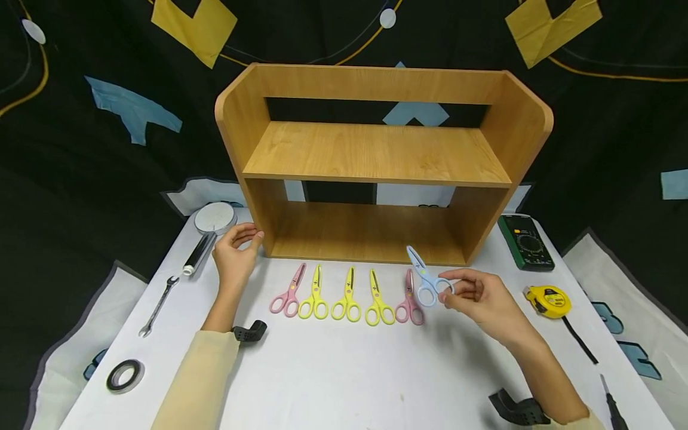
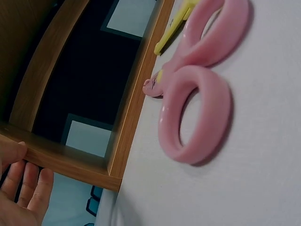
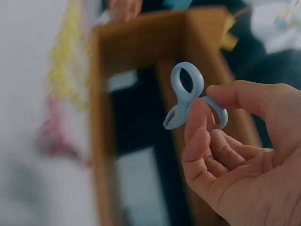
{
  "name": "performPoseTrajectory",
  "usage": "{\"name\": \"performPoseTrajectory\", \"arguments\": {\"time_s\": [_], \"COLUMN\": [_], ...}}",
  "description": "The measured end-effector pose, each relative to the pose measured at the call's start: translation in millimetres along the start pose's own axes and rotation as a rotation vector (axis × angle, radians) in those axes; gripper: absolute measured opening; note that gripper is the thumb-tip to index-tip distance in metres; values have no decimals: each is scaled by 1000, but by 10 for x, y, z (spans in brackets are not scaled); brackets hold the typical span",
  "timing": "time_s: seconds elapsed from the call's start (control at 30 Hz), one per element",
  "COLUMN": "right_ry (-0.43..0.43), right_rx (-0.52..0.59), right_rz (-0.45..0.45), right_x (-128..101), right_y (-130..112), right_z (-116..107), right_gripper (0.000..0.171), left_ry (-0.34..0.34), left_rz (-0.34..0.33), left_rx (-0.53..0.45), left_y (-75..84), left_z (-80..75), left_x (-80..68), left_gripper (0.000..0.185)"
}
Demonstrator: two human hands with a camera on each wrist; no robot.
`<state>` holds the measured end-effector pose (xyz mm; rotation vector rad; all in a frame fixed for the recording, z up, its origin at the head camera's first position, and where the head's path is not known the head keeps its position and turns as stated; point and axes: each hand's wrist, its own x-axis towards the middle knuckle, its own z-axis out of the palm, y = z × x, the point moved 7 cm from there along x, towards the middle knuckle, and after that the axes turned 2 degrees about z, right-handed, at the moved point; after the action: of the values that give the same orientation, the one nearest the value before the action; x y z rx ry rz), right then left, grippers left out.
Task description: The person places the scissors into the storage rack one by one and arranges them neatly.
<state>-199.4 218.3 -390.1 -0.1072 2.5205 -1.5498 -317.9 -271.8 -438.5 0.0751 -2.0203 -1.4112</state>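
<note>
Right hand (image 1: 478,298) is pinching blue scissors (image 1: 424,278) by one loop, above the row's right end; left hand (image 1: 233,254), fingers spread, is touching the shelf (image 1: 252,119). We are judging that light pinch may slip.

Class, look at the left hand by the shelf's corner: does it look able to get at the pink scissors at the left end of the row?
Probably yes: the left hand is open, and bare table separates it from those pink scissors.

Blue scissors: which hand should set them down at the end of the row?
Right. The right hand already pinches the blue scissors beside the last pink pair; the left hand rests at the shelf corner.
</note>
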Motion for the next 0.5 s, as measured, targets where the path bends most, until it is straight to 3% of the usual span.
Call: {"name": "performPoseTrajectory", "arguments": {"time_s": [0.1, 0.23, 0.33, 0.5], "right_ry": [-17, -13, 15, 62], "right_rx": [47, 112, 114, 43], "right_rz": [-138, -278, -310, -284], "right_x": [28, 235, 495, 945], "right_y": [-475, -1085, -1490, -2059], "right_z": [18, 80, 170, 356], "right_gripper": [39, 38, 40, 42], "left_ry": [10, 14, 17, 19], "left_rz": [-4, -10, -20, -34], "left_rx": [23, 21, 23, 36], "left_y": [6, 19, 33, 71], "left_z": [-25, -30, -23, 7], "left_x": [5, 8, -2, -28], "left_gripper": [20, 20, 20, 20]}}
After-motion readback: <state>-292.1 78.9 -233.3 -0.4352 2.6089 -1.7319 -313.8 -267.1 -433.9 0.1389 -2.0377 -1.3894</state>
